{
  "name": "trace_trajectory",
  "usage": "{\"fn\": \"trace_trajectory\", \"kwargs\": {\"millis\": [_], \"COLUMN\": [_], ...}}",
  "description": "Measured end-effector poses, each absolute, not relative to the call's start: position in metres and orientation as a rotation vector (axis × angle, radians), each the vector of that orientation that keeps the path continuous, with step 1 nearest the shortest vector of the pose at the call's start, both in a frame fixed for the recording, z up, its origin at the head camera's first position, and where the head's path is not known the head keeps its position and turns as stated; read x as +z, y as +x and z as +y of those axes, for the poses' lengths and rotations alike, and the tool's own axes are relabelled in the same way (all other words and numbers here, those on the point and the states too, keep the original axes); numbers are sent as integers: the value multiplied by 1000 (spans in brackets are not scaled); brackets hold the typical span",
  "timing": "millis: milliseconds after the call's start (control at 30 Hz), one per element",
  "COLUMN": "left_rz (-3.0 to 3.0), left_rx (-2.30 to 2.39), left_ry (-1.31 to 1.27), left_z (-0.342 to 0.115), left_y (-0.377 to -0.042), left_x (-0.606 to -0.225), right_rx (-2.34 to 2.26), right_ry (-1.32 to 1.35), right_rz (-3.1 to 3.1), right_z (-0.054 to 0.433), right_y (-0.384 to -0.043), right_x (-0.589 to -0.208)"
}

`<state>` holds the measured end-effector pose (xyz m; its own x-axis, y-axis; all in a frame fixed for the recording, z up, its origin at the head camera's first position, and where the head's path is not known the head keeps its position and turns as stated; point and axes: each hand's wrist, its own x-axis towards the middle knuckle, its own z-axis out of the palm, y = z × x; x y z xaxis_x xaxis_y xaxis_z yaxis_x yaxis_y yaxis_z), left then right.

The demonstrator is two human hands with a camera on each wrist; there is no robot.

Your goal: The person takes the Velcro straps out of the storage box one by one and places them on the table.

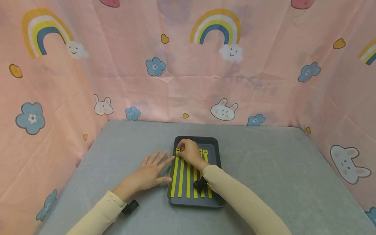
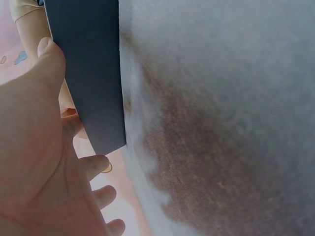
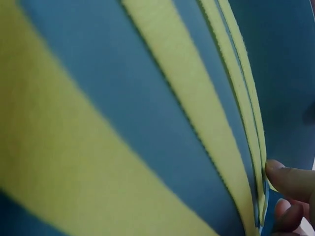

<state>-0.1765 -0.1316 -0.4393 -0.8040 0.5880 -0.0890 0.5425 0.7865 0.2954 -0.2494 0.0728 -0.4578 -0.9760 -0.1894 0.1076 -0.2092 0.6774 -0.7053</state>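
Several yellow cable straps (image 1: 188, 182), each with a slotted head, lie side by side lengthwise in a dark grey tray (image 1: 196, 203). My right hand (image 1: 191, 152) reaches over the tray's far half and hides some strap heads. Its thumb and a finger pinch the leftmost strap near its head; in the right wrist view the thumb (image 3: 290, 182) meets the strap's edge. My left hand (image 1: 148, 174) is spread flat along the tray's left side, thumb at the rim. In the left wrist view, the left palm (image 2: 34, 132) faces the tray's outer wall (image 2: 91, 73).
The tray stands on a grey table (image 1: 273, 176). A pink patterned cloth (image 1: 182, 88) hangs around the back and sides. Black wrist-worn pieces show below the left wrist (image 1: 130, 207) and over the straps by the right wrist (image 1: 200, 184).
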Motion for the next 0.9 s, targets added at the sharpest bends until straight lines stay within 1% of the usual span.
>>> {"fn": "trace_trajectory", "kwargs": {"millis": [400, 900], "left_rz": [2797, 2799], "left_rx": [393, 379], "left_ry": [887, 895], "left_z": [-131, -131], "left_y": [-176, -177], "left_x": [-440, -440], "right_rx": [1225, 1227], "right_ry": [359, 389], "right_rz": [-2804, -2800], "right_z": [72, 74], "right_y": [-249, -252], "right_x": [-462, -457]}}
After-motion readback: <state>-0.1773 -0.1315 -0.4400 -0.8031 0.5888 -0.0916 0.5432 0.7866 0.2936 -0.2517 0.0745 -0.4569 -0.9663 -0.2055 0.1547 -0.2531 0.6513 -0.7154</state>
